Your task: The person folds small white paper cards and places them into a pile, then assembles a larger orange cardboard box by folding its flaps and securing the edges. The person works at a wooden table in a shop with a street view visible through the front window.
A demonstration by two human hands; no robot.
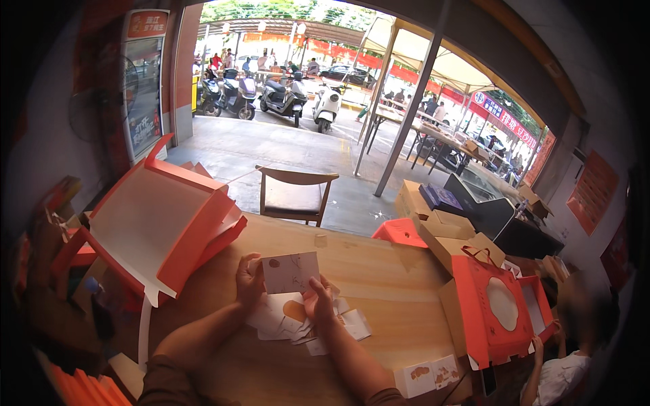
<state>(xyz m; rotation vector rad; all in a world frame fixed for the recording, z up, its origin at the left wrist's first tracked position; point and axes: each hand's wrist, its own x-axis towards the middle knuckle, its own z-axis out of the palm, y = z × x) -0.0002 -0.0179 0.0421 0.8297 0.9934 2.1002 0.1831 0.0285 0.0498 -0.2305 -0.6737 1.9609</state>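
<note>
A small whitish card [290, 271] with a faint branch-like print is held upright above the wooden table [389, 298]. My left hand [250, 277] pinches its left edge, and my right hand [321, 300] grips its lower right corner. Just beneath my hands lies a loose, overlapping pile of white paper pieces [272, 314], some with orange-brown prints; my right forearm hides part of it. Whether the held piece is a single card or a flat packet cannot be made out.
A large open red box with a white inside [145, 223] leans at left. On the right, a person [565, 365] handles a red gift box [484, 304]. Two printed white squares [420, 379] lie near the front edge. Beyond stand a wooden chair [296, 193] and a red stool [399, 231].
</note>
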